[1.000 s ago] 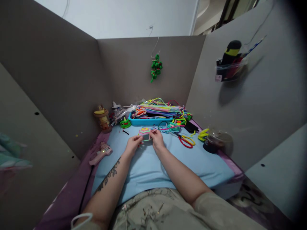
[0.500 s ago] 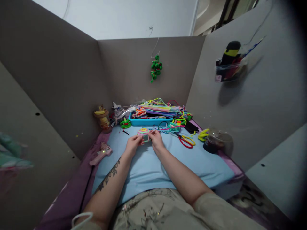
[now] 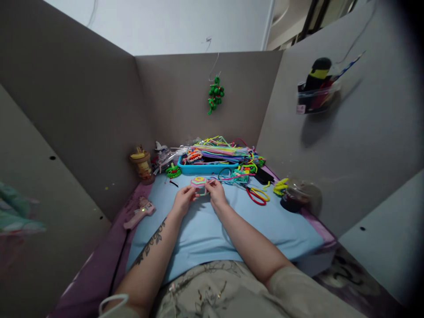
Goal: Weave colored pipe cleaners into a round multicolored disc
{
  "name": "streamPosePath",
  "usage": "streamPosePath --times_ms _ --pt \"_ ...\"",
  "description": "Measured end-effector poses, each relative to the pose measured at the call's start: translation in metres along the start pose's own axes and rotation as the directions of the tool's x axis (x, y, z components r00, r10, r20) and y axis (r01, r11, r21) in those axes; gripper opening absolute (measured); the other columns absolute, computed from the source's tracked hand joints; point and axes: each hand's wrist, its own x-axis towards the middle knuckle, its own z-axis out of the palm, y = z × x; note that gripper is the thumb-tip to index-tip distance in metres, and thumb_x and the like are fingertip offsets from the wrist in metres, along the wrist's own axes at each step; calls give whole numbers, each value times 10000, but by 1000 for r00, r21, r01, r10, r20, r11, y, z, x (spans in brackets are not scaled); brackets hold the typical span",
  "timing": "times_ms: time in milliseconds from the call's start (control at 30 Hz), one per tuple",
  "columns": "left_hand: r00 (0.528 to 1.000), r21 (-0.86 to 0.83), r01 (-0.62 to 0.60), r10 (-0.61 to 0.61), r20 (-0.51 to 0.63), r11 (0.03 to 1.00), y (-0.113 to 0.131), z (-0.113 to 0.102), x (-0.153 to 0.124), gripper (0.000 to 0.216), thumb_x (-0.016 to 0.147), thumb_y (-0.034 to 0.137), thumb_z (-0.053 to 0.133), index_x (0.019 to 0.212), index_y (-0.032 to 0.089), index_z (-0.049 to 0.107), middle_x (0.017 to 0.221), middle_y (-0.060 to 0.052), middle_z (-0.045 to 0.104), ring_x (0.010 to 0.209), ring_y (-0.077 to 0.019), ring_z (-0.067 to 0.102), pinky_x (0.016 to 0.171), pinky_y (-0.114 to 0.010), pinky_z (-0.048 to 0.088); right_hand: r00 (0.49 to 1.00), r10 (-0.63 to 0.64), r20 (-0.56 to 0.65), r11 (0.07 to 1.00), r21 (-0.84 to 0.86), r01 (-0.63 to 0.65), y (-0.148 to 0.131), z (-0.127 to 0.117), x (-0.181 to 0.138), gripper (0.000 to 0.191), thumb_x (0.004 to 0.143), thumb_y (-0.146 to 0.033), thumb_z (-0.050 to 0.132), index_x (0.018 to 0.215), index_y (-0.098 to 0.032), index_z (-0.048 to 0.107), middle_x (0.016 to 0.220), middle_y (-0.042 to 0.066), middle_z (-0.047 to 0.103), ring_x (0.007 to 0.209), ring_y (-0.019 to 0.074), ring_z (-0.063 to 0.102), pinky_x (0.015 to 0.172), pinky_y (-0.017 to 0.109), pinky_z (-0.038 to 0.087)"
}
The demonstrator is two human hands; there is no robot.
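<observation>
A small round piece of coloured pipe cleaner work [image 3: 198, 181], ringed in pink, yellow and green, is held up over the blue cloth. My left hand [image 3: 184, 198] is closed in a pinch at its lower left edge. On the other side, my right hand [image 3: 216, 193] pinches a pale pink strand at the right of the piece. A pale green strand hangs between my fingertips, just under the rings. The exact ends of the strands are too small to make out.
Behind my hands is a blue tray [image 3: 208, 168] heaped with pipe cleaners [image 3: 218, 151]. Red and yellow scissors [image 3: 256, 195] lie to the right, near a dark phone-like slab [image 3: 264, 176] and a lidded cup [image 3: 293, 198]. A pink glue gun [image 3: 141, 215] rests at left.
The round piece has shifted and tilted slightly between my fingers. Both hands stay in nearly the same place, still pinching.
</observation>
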Motion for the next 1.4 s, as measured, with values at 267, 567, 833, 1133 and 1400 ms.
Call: streamPosePath --times_ms 267,567,833,1133,1400 --pt "996 62 -67 70 -49 996 -3 -1 1 341 648 436 656 738 109 620 414 47 443 351 -42 340 356 -172 178 998 -17 66 1000 -14 18 2 4 -5 237 585 -300 668 684 -200 478 645 -38 518 557 106 473 445 203 376" --pt "980 108 -167 177 -91 980 -4 5 0 335 650 447 644 702 120 593 456 51 471 366 -51 361 386 -189 228 999 -12 40 1000 5 12 6 4 -3 243 579 -294 669 678 -202 468 648 -43 517 527 98 459 450 209 370" --pt "962 118 -250 260 -87 961 -2 0 2 500 598 339 724 1036 146 578 779 -44 670 644 -118 583 596 -217 431 998 -30 56 999 -12 31 -1 -1 0 239 588 -286 673 663 -196 464 592 -55 498 529 96 460 460 201 353" --pt "980 46 -176 179 -88 983 2 2 1 447 522 322 780 913 123 689 935 -104 688 820 -209 621 760 -323 462 998 42 36 999 4 -42 5 1 -4 428 583 -251 680 915 -233 411 541 -103 517 447 92 472 460 207 350" --pt "976 66 -184 190 -106 981 0 2 2 456 529 330 776 920 112 686 917 -103 695 857 -214 625 821 -332 450 997 -1 -82 997 -76 -5 6 3 -10 543 594 -274 704 1021 -225 373 566 -90 552 492 110 536 514 219 393"
